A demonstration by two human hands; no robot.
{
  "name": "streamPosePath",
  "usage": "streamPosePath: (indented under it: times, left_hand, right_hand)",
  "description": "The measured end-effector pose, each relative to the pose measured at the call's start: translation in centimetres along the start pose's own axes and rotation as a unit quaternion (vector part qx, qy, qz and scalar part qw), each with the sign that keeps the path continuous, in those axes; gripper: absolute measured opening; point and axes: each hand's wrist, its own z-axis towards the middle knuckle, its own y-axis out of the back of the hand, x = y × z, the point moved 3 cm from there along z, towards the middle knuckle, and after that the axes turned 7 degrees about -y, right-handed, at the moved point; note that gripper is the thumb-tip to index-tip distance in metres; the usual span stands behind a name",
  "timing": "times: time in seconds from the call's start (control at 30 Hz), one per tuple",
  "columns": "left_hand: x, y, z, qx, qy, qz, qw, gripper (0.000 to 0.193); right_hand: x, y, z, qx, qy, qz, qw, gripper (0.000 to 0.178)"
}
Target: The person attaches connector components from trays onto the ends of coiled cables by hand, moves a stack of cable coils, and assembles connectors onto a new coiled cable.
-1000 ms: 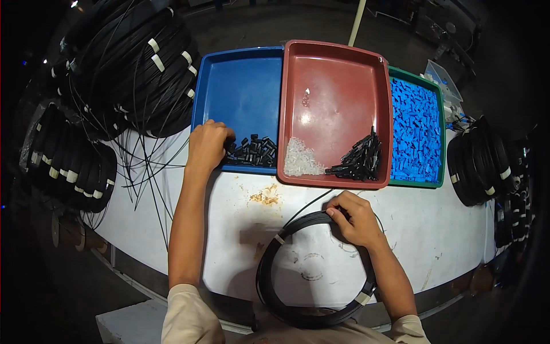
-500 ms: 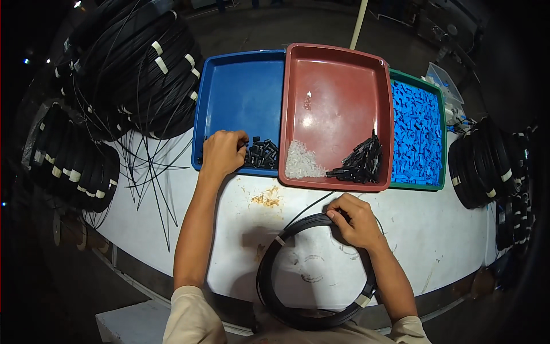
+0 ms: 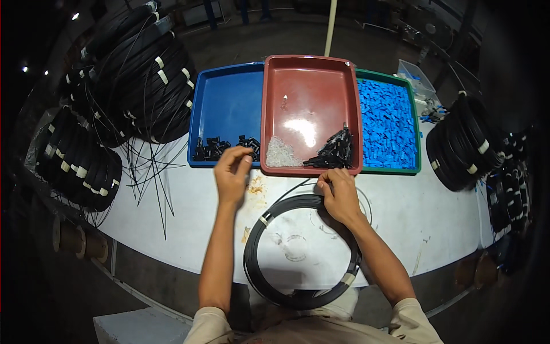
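Note:
My left hand (image 3: 232, 178) is raised over the near edge of the blue tray (image 3: 229, 97), thumb and fingers pinched together. Whatever sits between those fingertips is too small to make out. Small black plastic pieces (image 3: 213, 150) lie in that tray's near end. Just in front of the red tray (image 3: 306, 86), my right hand (image 3: 340, 196) is closed on the loose end of a black cable. That cable belongs to a tied black cable coil (image 3: 260, 284) lying at the table's front edge, below my right hand.
Clear small pieces (image 3: 281, 153) and longer black pieces (image 3: 335, 150) share the red tray. A green tray (image 3: 417, 135) holds many blue pieces (image 3: 387, 126). Large cable coils (image 3: 143, 74) stand at the left, with loose ends across the white table (image 3: 189, 218). More coils (image 3: 464, 143) stand right.
My left hand has lifted out of the blue tray and come back toward me. My right hand has moved slightly from the coil's rim toward the red tray. The whole view has shifted.

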Motion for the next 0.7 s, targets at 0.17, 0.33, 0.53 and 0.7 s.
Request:
streamPosePath:
  times: [0.17, 0.33, 0.53, 0.7]
  left_hand:
    - [-0.3, -4.3, -4.3, 0.099, 0.031, -0.051, 0.993, 0.016]
    - [-0.8, -6.5, -4.6, 0.081, 0.042, -0.075, 0.993, 0.019]
    - [-2.1, -8.4, -4.4, 0.226, -0.05, -0.019, 0.973, 0.016]
    - [-3.0, -8.2, -5.0, 0.231, -0.114, -0.016, 0.966, 0.018]
  right_hand:
    - [-1.8, 1.5, -0.3, -0.01, 0.003, 0.001, 1.0, 0.001]
    - [-4.9, 3.0, -1.6, -0.062, -0.116, 0.164, 0.978, 0.012]
    - [-5.6, 3.1, -2.0, -0.093, -0.078, 0.189, 0.974, 0.015]
    - [-5.4, 3.3, -2.8, -0.066, -0.029, 0.205, 0.976, 0.015]
